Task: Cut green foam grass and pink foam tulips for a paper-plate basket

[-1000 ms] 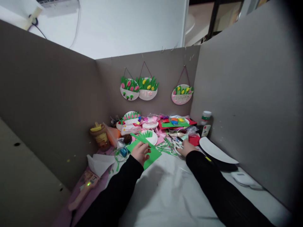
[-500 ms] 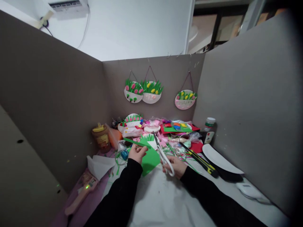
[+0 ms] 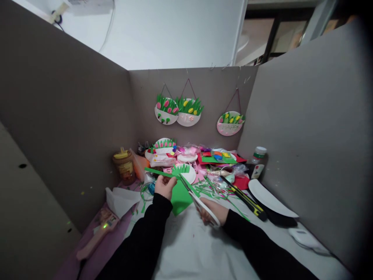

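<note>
We see the left hand (image 3: 164, 186) closed in a pinch on the upper edge of a green sheet (image 3: 180, 196), which it holds lifted off the counter (image 3: 186, 249) and tilted toward us. The right hand (image 3: 216, 212) is curled shut through the white handles of a pair of scissors (image 3: 201, 202); the blades point up and left, and their tip reaches the green sheet just beside the left thumb. We cannot tell how far apart the blades stand.

In front of both hands the counter is covered by a pale cloth with open room on it. Grey partition walls (image 3: 305, 116) close the space on the left, back and right, so the free room lies toward us.

Behind the hands sits a crowded pile: a white plate with green fringe (image 3: 186, 173), green strips (image 3: 210, 188), and coloured paper pieces (image 3: 217, 156) near the back wall. To the right of the scissors a yellow and black utility knife (image 3: 243, 197) lies slantwise, and past it a white paper plate (image 3: 271, 198) rests over something dark. A bottle with a white cap (image 3: 258, 161) stands by the right wall. On the left are a jar with a yellow lid (image 3: 124, 165), a crumpled white sheet (image 3: 122, 199) and a pink tool with a green light (image 3: 97, 235). Three decorated plates (image 3: 179, 111) hang on the back wall.
</note>
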Available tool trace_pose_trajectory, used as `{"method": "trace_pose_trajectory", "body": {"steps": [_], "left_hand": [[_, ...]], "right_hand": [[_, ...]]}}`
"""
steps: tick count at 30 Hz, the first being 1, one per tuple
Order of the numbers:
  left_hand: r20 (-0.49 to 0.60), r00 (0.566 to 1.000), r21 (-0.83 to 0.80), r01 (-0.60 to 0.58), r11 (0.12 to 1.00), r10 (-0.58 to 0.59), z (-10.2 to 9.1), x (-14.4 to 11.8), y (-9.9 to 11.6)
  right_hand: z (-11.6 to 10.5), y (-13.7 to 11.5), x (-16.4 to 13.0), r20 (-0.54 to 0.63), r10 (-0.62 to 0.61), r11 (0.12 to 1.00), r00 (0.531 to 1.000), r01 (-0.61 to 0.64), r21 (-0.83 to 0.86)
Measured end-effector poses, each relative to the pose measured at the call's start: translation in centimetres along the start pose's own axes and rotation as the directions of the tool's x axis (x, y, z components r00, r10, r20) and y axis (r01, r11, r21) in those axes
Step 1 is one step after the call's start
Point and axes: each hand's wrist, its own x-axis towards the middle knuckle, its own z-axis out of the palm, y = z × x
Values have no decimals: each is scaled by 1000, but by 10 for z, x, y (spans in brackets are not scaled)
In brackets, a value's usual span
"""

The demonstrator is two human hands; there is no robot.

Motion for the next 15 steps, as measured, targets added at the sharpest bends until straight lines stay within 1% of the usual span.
{"method": "trace_pose_trajectory", "body": {"steps": [6,15], "left_hand": [[-5,1000,-59,26,998,-26,2,-4,4],[10,1000,13,-12,1000,11,1,-3,2]], "right_hand": [[-1,6,3,-6,14,1000,1000,-14,-25],[1,7,4,-35,17,1000,999,-17,3]]}}
